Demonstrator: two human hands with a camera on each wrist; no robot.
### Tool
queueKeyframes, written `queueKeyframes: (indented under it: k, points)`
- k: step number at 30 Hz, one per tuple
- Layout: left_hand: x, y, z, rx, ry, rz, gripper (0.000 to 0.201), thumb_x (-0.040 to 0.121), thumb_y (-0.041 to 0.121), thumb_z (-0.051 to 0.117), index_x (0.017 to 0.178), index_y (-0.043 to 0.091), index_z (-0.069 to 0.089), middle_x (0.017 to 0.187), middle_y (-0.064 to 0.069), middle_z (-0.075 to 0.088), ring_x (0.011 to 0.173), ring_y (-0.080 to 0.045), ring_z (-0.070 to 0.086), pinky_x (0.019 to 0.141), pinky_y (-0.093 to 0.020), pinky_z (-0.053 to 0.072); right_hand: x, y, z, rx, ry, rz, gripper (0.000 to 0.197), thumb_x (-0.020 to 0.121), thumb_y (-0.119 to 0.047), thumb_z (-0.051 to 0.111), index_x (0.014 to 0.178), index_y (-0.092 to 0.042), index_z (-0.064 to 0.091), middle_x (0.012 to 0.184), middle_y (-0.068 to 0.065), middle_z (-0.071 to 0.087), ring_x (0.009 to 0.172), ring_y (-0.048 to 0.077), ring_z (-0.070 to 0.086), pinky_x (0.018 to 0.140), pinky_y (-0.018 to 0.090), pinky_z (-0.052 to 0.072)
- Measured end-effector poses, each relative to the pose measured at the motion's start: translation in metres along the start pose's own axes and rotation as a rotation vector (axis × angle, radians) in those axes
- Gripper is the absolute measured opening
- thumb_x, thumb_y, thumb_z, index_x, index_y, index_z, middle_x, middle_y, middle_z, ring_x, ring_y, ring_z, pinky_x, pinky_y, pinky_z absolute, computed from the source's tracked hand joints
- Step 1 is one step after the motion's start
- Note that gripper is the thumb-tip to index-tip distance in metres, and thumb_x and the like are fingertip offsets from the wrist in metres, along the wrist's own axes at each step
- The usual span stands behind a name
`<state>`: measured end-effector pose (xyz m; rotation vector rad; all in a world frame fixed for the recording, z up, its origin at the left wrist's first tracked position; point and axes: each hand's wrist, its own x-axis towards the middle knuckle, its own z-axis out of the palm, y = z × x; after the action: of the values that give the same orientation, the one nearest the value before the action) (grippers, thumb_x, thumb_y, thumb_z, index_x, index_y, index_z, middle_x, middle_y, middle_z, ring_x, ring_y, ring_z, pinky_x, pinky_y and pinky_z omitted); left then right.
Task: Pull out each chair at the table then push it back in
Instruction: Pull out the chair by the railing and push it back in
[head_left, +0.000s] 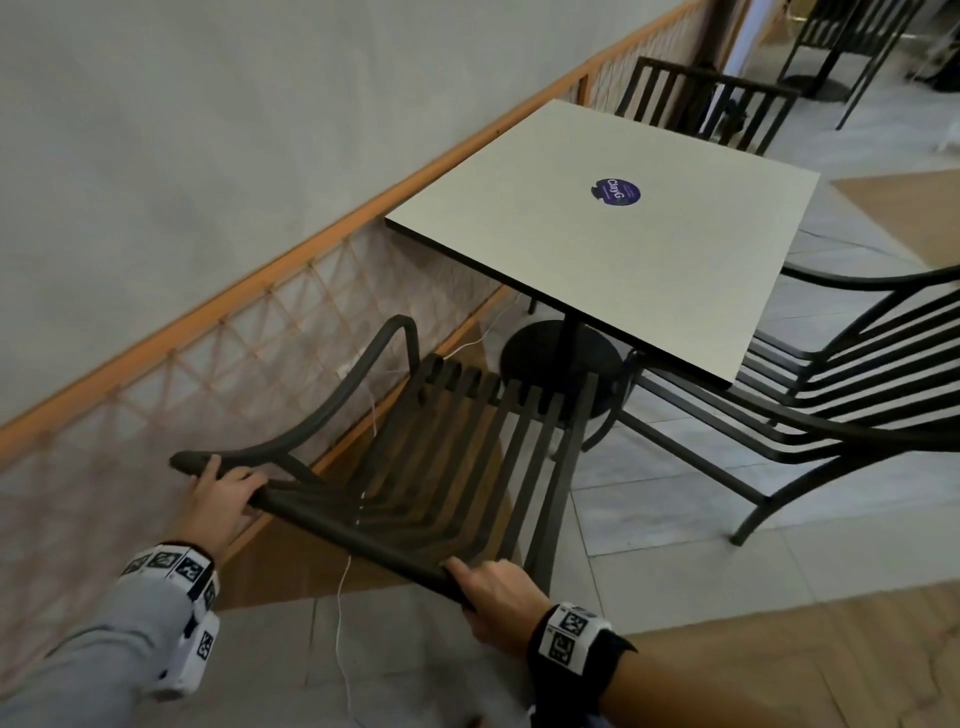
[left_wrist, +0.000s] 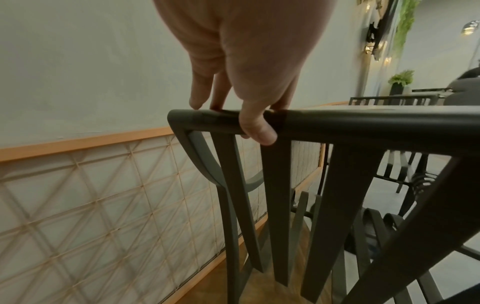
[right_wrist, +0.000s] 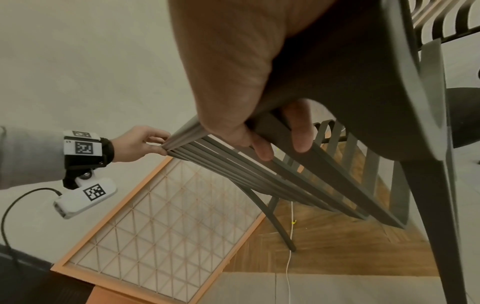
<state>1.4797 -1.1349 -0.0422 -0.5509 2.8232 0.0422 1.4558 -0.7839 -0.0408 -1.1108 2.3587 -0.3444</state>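
Observation:
A dark slatted metal chair (head_left: 457, 441) stands at the near side of the square pale table (head_left: 675, 270), its seat mostly clear of the tabletop. My left hand (head_left: 223, 493) grips the left end of the backrest's top rail (left_wrist: 337, 123), thumb hooked under it and fingers over the top. At the rail's right end my right hand (head_left: 493, 592) holds on, fingers curled beneath the rail (right_wrist: 221, 144). My left hand (right_wrist: 140, 144) also shows in the right wrist view, pinching the rail's end.
A wall with an orange-framed lattice panel (head_left: 234, 332) runs along the left, close to the chair. A second dark chair (head_left: 857, 374) stands at the table's right side and a third (head_left: 706, 98) at its far side. A thin white cable (head_left: 343, 623) hangs to the floor.

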Motion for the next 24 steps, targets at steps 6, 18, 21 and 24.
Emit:
queueKeyframes:
  k: [6, 18, 21, 24]
  points:
    - [0.057, 0.013, -0.021, -0.026, 0.027, 0.001, 0.042, 0.079, -0.005, 0.062, 0.118, 0.009, 0.061, 0.137, -0.016, 0.053, 0.14, -0.045, 0.022, 0.115, -0.056, 0.023, 0.033, 0.019, -0.023, 0.015, 0.04, 0.041, 0.037, 0.086, -0.012, 0.045, 0.122, -0.007, 0.042, 0.092, 0.024, 0.065, 0.081, 0.045, 0.062, 0.067, 0.047, 0.05]
    - [0.156, 0.044, -0.047, -0.033, 0.015, 0.003, 0.04, 0.075, -0.007, 0.065, 0.11, 0.011, 0.066, 0.134, -0.015, 0.055, 0.139, -0.045, 0.022, 0.113, -0.057, 0.025, 0.087, 0.062, -0.064, 0.046, 0.067, 0.104, 0.04, 0.088, -0.012, 0.046, 0.128, -0.006, 0.039, 0.1, 0.025, 0.063, 0.088, 0.045, 0.061, 0.074, 0.049, 0.049]
    - [0.166, 0.056, -0.051, -0.084, 0.035, 0.001, 0.04, 0.075, -0.012, 0.062, 0.11, 0.007, 0.066, 0.133, -0.02, 0.054, 0.138, -0.048, 0.021, 0.11, -0.057, 0.031, 0.097, 0.072, -0.07, 0.044, 0.069, 0.115, 0.038, 0.088, -0.011, 0.047, 0.125, -0.005, 0.041, 0.1, 0.024, 0.064, 0.087, 0.044, 0.062, 0.074, 0.048, 0.049]
    - [0.181, 0.059, -0.048, -0.103, 0.038, -0.037, 0.042, 0.079, -0.005, 0.058, 0.116, 0.015, 0.064, 0.143, -0.021, 0.043, 0.136, -0.048, 0.023, 0.111, -0.055, 0.028, 0.106, 0.082, -0.075, 0.039, 0.067, 0.126, 0.039, 0.088, -0.012, 0.047, 0.126, -0.005, 0.04, 0.098, 0.024, 0.064, 0.086, 0.044, 0.062, 0.073, 0.05, 0.05]
